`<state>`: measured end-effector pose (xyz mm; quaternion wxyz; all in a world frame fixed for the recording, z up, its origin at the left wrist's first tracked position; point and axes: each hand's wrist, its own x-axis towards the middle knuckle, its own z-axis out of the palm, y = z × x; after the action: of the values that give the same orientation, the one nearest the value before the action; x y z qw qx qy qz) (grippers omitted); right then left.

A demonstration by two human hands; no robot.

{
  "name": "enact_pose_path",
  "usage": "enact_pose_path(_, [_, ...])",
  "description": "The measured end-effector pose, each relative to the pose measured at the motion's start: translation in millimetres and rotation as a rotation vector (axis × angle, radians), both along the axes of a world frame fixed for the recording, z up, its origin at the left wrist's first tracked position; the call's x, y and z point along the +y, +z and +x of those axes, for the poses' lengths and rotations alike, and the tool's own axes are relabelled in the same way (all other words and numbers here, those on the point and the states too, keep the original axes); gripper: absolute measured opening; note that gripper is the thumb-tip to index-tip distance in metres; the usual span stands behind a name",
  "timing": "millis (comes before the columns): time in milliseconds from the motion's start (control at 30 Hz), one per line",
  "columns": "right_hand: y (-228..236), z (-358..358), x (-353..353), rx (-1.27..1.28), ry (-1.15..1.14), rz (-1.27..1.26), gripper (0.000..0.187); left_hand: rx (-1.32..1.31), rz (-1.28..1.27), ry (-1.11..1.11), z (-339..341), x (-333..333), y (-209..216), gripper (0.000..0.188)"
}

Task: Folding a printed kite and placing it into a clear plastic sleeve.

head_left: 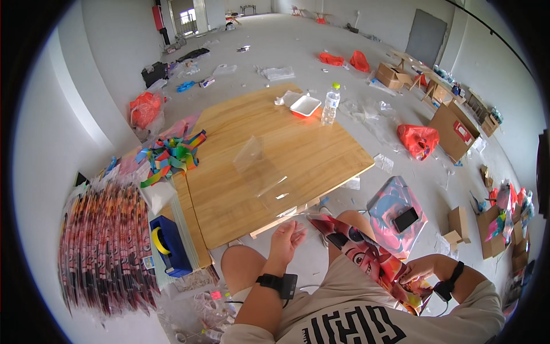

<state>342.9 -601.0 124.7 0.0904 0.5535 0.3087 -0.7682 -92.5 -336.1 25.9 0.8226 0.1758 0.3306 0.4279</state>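
My left hand (286, 241) is raised by the near table edge, its fingers closed in a pinch at the end of a clear plastic sleeve (250, 153). That thin sleeve stretches away over the wooden table (223, 200), and its outline is hard to follow. In my right hand (419, 268) is a long folded printed sheet (355, 250), red and black with a cartoon face. It slants across my right thigh, its narrow tip pointing toward the sleeve's near end. The fingers wrap its wide lower end, beside my belly.
Rainbow ribbons (172, 153) heap at the table's left, above a blue tape dispenser (170, 246) and a row of bagged printed packs (106, 246). A water bottle (330, 104) and white tray (306, 105) stand far. A phone (405, 219) lies on a printed many-sided seat (382, 200).
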Motion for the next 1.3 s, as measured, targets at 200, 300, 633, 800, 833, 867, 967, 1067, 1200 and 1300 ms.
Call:
enact_pose_path(200, [0.8,-10.0,15.5,-0.032,0.063,0.049,0.032,0.046,0.081,-0.204,-6.7,-1.3,-10.1,0.035])
enact_pose_path(300, [-0.6,-12.0,20.8,-0.052,0.087,0.066,0.032,0.016,0.141,-0.29,-6.5,-3.2,2.3,0.041])
enact_pose_path(633, [2.3,-21.0,31.6,0.011,0.027,0.058,0.032,-0.464,0.246,-0.291,-3.2,-0.4,17.5,0.048])
enact_pose_path(800, [7.8,-33.6,40.4,0.079,-0.086,-0.02,0.027,-0.526,0.202,-0.333,4.4,-10.4,40.8,0.056])
enact_pose_path(833, [8.7,-39.4,43.9,0.097,-0.097,-0.012,0.028,-0.517,0.204,-0.324,4.4,-12.5,50.4,0.057])
enact_pose_path(867, [9.3,-45.2,46.9,0.115,-0.11,-0.005,0.028,-0.518,0.195,-0.341,3.8,-13.4,49.9,0.057])
enact_pose_path(967, [17.6,-61.5,68.6,0.104,-0.071,0.01,0.032,-0.515,0.181,-0.41,-2.3,-19.2,43.4,0.056])
enact_pose_path(1067, [3.5,-60.3,70.1,0.042,-0.032,0.042,0.039,-0.526,0.182,-0.514,2.6,-20.3,44.2,0.056])
enact_pose_path(1200, [27.5,-93.7,107.0,-0.038,0.02,0.091,0.043,-0.53,0.207,-0.503,1.1,-24.4,52.1,0.057])
enact_pose_path(1300, [24.9,-99.1,131.2,-0.025,0.108,0.15,0.045,-0.535,0.221,-0.492,2.5,-24.4,46.0,0.057])
